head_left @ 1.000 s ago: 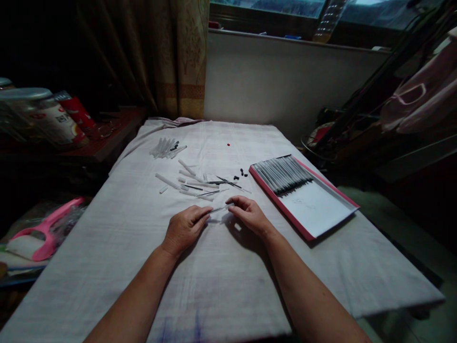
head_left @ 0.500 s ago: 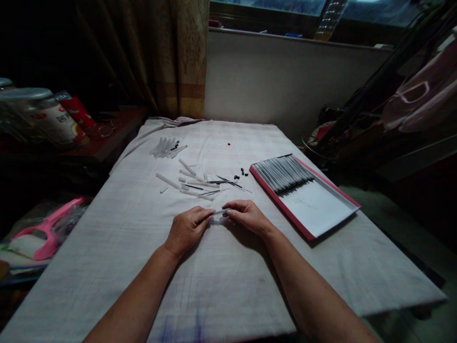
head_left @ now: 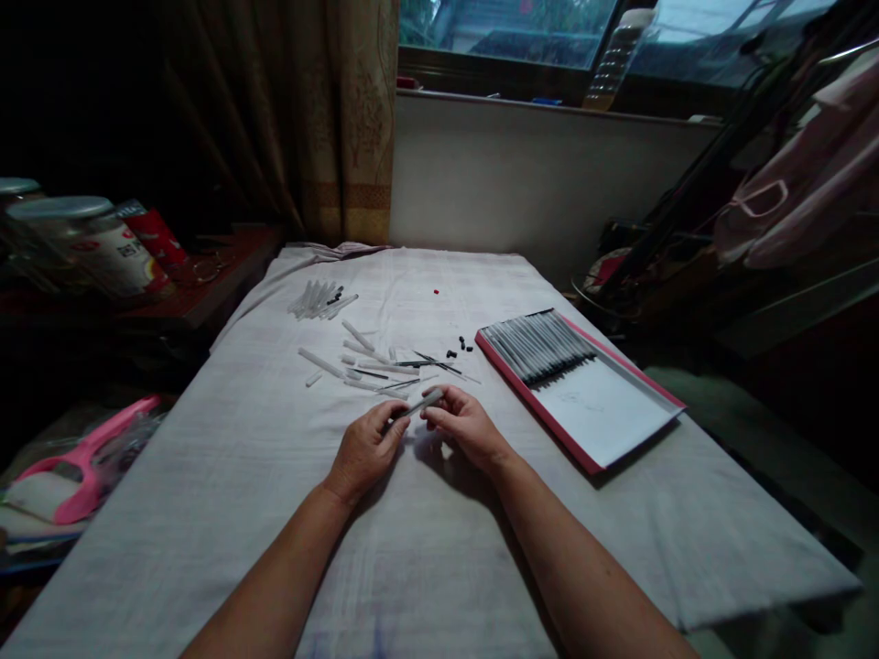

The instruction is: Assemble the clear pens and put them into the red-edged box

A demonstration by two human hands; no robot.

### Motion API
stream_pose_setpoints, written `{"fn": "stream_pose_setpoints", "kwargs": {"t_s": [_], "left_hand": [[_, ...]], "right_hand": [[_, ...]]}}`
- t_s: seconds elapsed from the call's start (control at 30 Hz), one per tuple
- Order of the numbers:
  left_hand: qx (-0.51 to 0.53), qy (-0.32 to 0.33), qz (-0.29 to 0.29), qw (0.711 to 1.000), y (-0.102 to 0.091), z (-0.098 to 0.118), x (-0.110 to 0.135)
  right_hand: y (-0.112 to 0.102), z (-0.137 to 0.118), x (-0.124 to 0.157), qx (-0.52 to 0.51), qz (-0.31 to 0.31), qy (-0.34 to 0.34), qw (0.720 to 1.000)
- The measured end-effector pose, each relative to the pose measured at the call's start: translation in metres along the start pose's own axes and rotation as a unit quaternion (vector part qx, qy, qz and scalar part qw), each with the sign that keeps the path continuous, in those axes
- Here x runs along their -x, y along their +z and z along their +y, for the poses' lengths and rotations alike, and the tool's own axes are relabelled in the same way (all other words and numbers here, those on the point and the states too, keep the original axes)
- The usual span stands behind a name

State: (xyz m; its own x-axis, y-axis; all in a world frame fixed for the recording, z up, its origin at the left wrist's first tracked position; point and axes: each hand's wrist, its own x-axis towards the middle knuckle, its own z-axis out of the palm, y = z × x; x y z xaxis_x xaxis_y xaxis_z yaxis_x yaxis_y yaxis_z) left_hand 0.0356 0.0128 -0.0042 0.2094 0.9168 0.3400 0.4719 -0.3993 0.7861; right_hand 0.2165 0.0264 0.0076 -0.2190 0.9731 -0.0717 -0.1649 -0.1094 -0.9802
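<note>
My left hand [head_left: 366,450] pinches a translucent grey pen [head_left: 420,403] between thumb and fingers above the cloth. The pen tilts up to the right, where my right hand [head_left: 468,426] has its fingers closed about the far end. Beyond my hands lie loose clear pen barrels [head_left: 321,362] and thin dark ink refills [head_left: 439,362], some crossing each other. Several small black caps or plugs [head_left: 462,346] sit right of the refills. A shallow pink-edged box [head_left: 542,403] at the right holds a row of assembled-looking pens [head_left: 539,344].
A bunch of clear barrels [head_left: 314,299] lies at the back left, and a small red piece [head_left: 436,292] at the back. Left of the white-clothed table [head_left: 226,513] are a pink-handled item [head_left: 86,467] and jars [head_left: 75,243] on a dark side table.
The pen has turned from nearly level to tilted up at its right end, and more of it shows. My right fingers have shifted slightly. The camera view has tilted up.
</note>
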Motion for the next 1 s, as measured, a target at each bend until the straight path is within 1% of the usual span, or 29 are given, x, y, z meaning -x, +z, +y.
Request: {"fn": "stream_pose_setpoints", "kwargs": {"t_s": [0.1,0.17,0.23,0.3,0.33,0.37,0.43,0.47,0.5,0.53,0.6,0.63,0.67,0.73,0.8,0.9,1.0], "left_hand": [[0.016,-0.016,-0.010,1.000,0.000,0.000,0.000],[0.016,-0.031,-0.009,0.999,-0.001,-0.001,0.000],[0.025,-0.047,-0.009,0.999,-0.002,-0.003,0.001],[0.042,-0.059,-0.010,0.997,-0.002,-0.005,0.001],[0.050,-0.063,-0.011,0.997,-0.002,-0.005,0.001],[0.053,-0.066,-0.012,0.996,-0.002,-0.006,0.001],[0.048,-0.066,-0.009,0.997,-0.001,-0.006,0.000],[0.043,-0.064,-0.008,0.997,-0.001,-0.007,0.000],[0.038,-0.063,-0.007,0.997,-0.001,-0.007,0.000],[0.035,-0.064,-0.006,0.997,-0.001,-0.007,0.000],[0.033,-0.068,-0.005,0.997,0.000,-0.008,0.000],[0.036,-0.072,-0.004,0.997,0.000,-0.009,0.000],[0.042,-0.076,-0.003,0.996,0.000,-0.009,0.000],[0.053,-0.081,0.000,0.995,0.001,-0.011,0.000],[0.057,-0.083,0.000,0.995,0.001,-0.012,0.001],[0.061,-0.087,-0.002,0.994,0.002,-0.013,0.001],[0.074,-0.093,0.003,0.993,0.002,-0.013,0.001]], "right_hand": [[0.007,0.001,0.000,0.018,0.001,-0.016,1.000],[0.005,-0.003,-0.002,0.039,0.021,-0.042,0.998],[-0.008,-0.015,-0.005,0.062,0.061,-0.082,0.993],[-0.031,-0.034,-0.012,0.101,0.115,-0.121,0.981],[-0.046,-0.045,-0.018,0.134,0.148,-0.140,0.970],[-0.062,-0.057,-0.024,0.179,0.179,-0.159,0.954],[-0.093,-0.079,-0.040,0.284,0.245,-0.187,0.908],[-0.106,-0.088,-0.048,0.351,0.268,-0.178,0.879],[-0.117,-0.094,-0.056,0.426,0.278,-0.144,0.849],[-0.125,-0.098,-0.063,0.500,0.279,-0.107,0.813],[-0.133,-0.100,-0.075,0.618,0.250,-0.044,0.744],[-0.135,-0.098,-0.079,0.659,0.231,-0.022,0.715],[-0.135,-0.094,-0.082,0.688,0.213,-0.007,0.693],[-0.134,-0.087,-0.086,0.722,0.191,0.012,0.665],[-0.133,-0.081,-0.087,0.737,0.185,0.021,0.650],[-0.134,-0.077,-0.087,0.749,0.175,0.022,0.639],[-0.133,-0.079,-0.085,0.757,0.173,0.015,0.631]]}}
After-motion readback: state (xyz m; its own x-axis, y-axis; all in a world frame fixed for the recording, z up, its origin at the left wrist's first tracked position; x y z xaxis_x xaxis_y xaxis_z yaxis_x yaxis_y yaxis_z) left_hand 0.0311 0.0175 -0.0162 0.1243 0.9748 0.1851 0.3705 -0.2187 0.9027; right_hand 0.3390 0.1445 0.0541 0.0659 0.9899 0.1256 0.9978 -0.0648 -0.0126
